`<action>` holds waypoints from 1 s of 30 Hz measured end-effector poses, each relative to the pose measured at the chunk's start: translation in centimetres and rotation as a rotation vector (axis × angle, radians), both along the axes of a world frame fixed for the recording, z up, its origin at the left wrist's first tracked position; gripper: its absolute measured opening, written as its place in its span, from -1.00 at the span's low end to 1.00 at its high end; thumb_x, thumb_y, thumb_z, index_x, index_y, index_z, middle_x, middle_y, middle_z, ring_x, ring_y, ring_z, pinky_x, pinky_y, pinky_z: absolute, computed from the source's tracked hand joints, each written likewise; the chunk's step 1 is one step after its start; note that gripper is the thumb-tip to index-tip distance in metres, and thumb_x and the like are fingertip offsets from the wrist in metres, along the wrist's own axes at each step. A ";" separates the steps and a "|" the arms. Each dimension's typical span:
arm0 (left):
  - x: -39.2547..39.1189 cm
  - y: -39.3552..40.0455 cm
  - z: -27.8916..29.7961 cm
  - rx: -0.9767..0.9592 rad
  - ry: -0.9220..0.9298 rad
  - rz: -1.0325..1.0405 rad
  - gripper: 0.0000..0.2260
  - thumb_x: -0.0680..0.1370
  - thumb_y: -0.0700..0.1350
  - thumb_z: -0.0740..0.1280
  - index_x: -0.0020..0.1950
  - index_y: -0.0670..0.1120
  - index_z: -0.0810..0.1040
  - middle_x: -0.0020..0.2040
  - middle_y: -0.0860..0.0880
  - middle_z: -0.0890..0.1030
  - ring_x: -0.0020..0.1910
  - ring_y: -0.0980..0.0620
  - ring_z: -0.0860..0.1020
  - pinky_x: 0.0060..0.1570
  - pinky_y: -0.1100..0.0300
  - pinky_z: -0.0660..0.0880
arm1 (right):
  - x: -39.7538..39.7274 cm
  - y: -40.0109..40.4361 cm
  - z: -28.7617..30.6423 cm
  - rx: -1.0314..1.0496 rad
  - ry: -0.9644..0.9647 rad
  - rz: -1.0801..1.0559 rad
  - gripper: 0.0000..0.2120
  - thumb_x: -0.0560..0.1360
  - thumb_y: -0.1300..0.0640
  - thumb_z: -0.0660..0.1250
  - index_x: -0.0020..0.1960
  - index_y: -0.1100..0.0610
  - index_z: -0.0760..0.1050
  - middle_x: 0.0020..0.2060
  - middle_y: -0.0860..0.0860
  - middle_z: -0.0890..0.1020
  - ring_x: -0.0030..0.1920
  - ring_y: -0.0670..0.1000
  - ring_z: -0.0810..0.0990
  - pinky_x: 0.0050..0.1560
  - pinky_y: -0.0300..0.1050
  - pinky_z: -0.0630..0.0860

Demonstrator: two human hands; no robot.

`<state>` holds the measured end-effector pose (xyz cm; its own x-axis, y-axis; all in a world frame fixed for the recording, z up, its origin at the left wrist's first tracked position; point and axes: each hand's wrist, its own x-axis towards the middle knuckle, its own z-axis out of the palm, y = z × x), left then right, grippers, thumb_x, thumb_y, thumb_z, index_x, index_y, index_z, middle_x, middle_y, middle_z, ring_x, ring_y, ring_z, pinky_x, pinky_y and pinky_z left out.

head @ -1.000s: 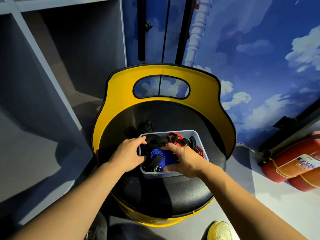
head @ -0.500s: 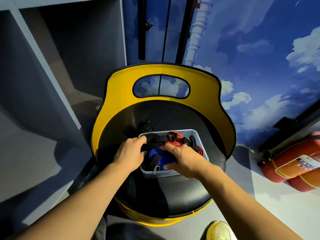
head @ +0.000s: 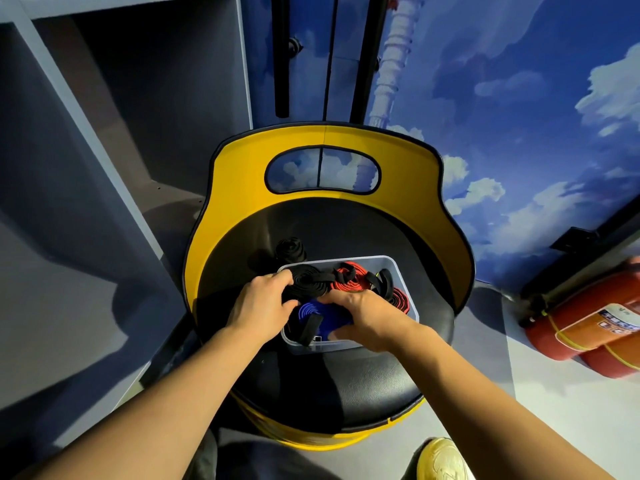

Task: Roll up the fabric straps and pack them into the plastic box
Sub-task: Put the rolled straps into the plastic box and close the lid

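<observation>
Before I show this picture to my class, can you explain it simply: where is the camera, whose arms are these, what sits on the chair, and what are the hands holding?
There is no machine: a camera worn on a person's head looks down at their own bare arms. A clear plastic box sits on the black seat of a yellow chair. Inside are rolled straps: black, red and blue. The left hand grips the black roll; the right hand curls over the blue one. Another black roll waits on the seat behind the box.

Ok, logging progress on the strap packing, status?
Both hands in the plastic box: left hand grips black roll, right hand presses blue roll. One black roll on seat still unpacked. Nothing blocking.
</observation>
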<state>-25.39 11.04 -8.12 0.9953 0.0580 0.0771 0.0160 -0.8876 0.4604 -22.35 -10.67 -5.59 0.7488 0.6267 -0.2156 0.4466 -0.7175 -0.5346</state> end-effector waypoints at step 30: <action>-0.4 -0.4 0.1 -0.024 -0.004 0.003 -0.58 0.53 0.05 0.46 0.32 -0.10 0.54 0.22 -0.03 0.64 0.18 -0.10 0.61 0.10 -0.03 0.58 | -1.7 0.8 -1.2 0.105 -0.218 -0.065 -0.68 0.46 0.05 0.50 0.19 0.10 0.64 0.09 0.05 0.56 0.08 0.07 0.55 0.05 -0.23 0.37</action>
